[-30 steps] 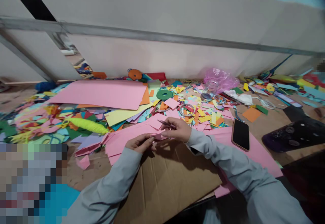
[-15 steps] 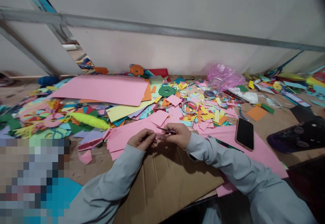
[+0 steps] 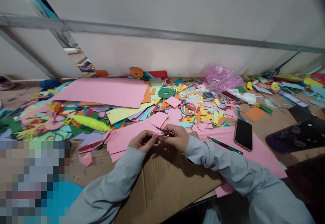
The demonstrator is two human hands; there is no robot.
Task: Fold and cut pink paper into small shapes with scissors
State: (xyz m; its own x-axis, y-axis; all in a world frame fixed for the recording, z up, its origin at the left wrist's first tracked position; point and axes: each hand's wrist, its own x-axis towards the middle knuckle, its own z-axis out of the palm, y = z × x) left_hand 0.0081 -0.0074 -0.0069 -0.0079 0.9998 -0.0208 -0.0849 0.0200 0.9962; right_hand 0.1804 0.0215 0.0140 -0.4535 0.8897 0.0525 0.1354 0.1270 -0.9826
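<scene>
My right hand (image 3: 179, 138) is closed around small dark scissors (image 3: 162, 130), whose blades point left and away from me. Opposite it, my left hand (image 3: 142, 142) pinches a small piece of pink paper (image 3: 156, 134) at the fingertips, close to the blades. Fingers cover most of the piece and the scissor handles. Both hands are above the far edge of a brown cardboard sheet (image 3: 175, 186). Just beyond them lie cut pink sheets (image 3: 129, 132).
A phone (image 3: 243, 134) and a green pen (image 3: 224, 145) rest on pink paper at right, near a dark bottle-like object (image 3: 297, 136). Colourful scraps (image 3: 207, 115), tape rolls (image 3: 189, 108) and a large pink sheet (image 3: 106, 92) cover the back. Yellow-green yarn (image 3: 88, 121) lies left.
The view has shifted slightly. The scissor blades show more openly apart beside the pink piece; both hands keep nearly the same place.
</scene>
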